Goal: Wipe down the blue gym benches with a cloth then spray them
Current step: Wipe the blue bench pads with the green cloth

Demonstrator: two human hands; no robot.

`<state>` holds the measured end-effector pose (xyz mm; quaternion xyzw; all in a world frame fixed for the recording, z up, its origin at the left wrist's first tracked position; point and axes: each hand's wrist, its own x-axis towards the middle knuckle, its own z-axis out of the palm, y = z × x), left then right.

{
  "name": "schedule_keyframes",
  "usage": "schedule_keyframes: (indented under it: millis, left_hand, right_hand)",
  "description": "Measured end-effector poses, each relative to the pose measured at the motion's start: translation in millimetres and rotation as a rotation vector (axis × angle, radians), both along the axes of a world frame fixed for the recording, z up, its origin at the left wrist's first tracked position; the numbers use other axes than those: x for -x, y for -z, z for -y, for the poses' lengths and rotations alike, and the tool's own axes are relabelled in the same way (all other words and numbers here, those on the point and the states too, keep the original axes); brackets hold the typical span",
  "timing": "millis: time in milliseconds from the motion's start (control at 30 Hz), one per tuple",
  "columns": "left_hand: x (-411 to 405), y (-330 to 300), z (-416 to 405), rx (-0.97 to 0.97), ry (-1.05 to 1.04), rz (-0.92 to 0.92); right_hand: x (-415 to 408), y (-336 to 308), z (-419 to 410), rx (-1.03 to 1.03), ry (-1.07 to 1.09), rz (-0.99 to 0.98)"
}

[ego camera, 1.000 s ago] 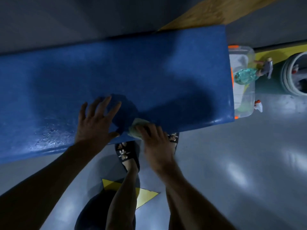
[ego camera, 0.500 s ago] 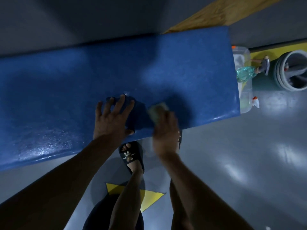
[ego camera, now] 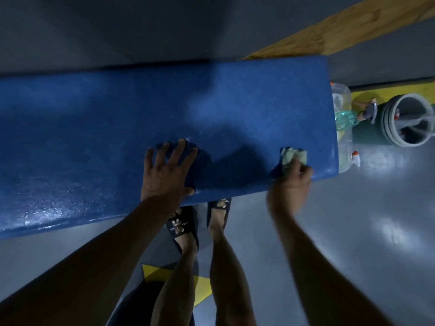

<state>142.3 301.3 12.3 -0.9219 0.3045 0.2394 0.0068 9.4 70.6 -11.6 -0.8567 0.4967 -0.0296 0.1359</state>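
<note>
A long blue padded gym bench point(ego camera: 117, 118) runs across the view from left to right. My left hand point(ego camera: 166, 174) rests flat on its near edge with the fingers spread. My right hand point(ego camera: 290, 184) grips a pale crumpled cloth point(ego camera: 293, 156) and presses it on the bench close to its right end. Wet sheen shows on the bench's near left part. A spray bottle point(ego camera: 366, 111) with a grey trigger lies beyond the right end of the bench, over a clear plastic box.
A clear plastic box point(ego camera: 341, 95) stands on the grey floor just past the bench's right end, with a round grey bucket point(ego camera: 409, 121) farther right. A wooden plank point(ego camera: 341, 27) runs off at the top right. My sandalled feet point(ego camera: 183, 224) stand at the bench's near edge.
My right hand has swept the cloth to the right along the bench's near edge, towards its right end. My left hand has stayed flat on the bench.
</note>
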Motion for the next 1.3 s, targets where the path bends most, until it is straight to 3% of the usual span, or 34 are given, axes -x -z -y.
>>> schedule_keyframes:
  millis: [67, 167, 233, 333, 400, 500, 633, 700, 800, 867, 967, 1033, 1133, 1200, 1300]
  left_hand:
    - [-1, 0, 0, -0.001, 0.003, -0.001]
    - [-2, 2, -2, -0.007, 0.011, 0.004]
    - [-2, 3, -2, 0.0, 0.016, 0.011]
    - [-2, 3, -3, 0.018, 0.005, 0.005]
    - [-2, 3, -2, 0.009, 0.005, -0.001]
    - [-2, 5, -2, 0.01, 0.007, 0.008]
    - [-1, 8, -3, 0.015, -0.006, 0.005]
    - [-1, 7, -2, 0.012, -0.014, -0.001]
    - [-2, 4, -2, 0.038, -0.02, -0.007]
    - [-3, 3, -2, 0.028, -0.008, -0.003]
    - [-4, 5, -1, 0.004, -0.01, -0.023]
    - [-4, 5, 0, -0.016, -0.012, -0.021]
    - [-3, 6, 0, -0.022, -0.013, -0.024]
    - [-2, 6, 0, -0.027, -0.015, -0.025]
    - [-1, 8, 0, -0.017, -0.03, -0.022]
  right_hand:
    - [-12, 8, -63, -0.077, -0.067, 0.043]
    - [-16, -3, -130, -0.169, -0.494, 0.047]
    - [-10, -6, -126, -0.24, -0.809, 0.039]
    - [-5, -1, -57, -0.127, -1.128, -0.034]
    - [-1, 2, 3, -0.089, -1.007, -0.121]
    - [1, 0, 71, -0.034, -0.49, -0.124]
    - [-24, 12, 41, 0.038, -0.02, 0.014]
    - [-44, 13, -21, -0.026, -0.103, 0.065]
    - [-56, 3, -108, -0.104, -0.547, 0.013]
    - [-62, 1, -113, -0.171, -0.752, 0.016]
    - [-57, 9, -53, -0.077, -0.986, -0.032]
    - [-49, 11, 3, -0.013, -0.907, -0.041]
    - [-46, 5, 69, -0.053, -0.402, -0.003]
    - [-53, 6, 78, 0.024, -0.259, -0.044]
    - [-73, 13, 31, -0.017, -0.133, 0.004]
